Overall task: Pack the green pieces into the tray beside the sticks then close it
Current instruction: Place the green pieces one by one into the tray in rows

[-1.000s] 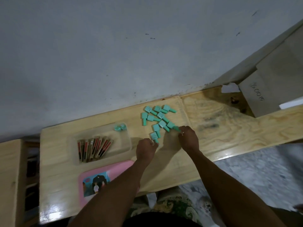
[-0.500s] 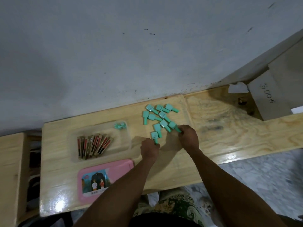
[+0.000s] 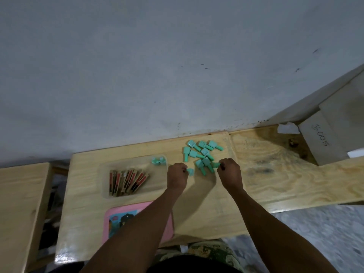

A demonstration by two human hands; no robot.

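Pickup step: left hand and right hand each curl fingers onto one of the green pieces on the table, two already in the tray beside the sticks; next, carry these over, pink lid last.

Table: pale wood, visible grain, varnished; glossy highlights along near edge and near-left corner. Right-hand plank: same wood, darker smudges in the grain, also shiny.
Tray: clear plastic, smooth, faintly frosted look at the walls.
Sticks: appear wooden, matt, with red and black printed faces.
Green pieces: smooth plastic, mint colour, soft sheen; two more lie in the tray's far right corner.
Pink lid, near left: smooth plastic, printed picture label on top.
Wall: painted, matt, scuffed with dark marks.
Far right: matt cardboard box, handwritten marking.
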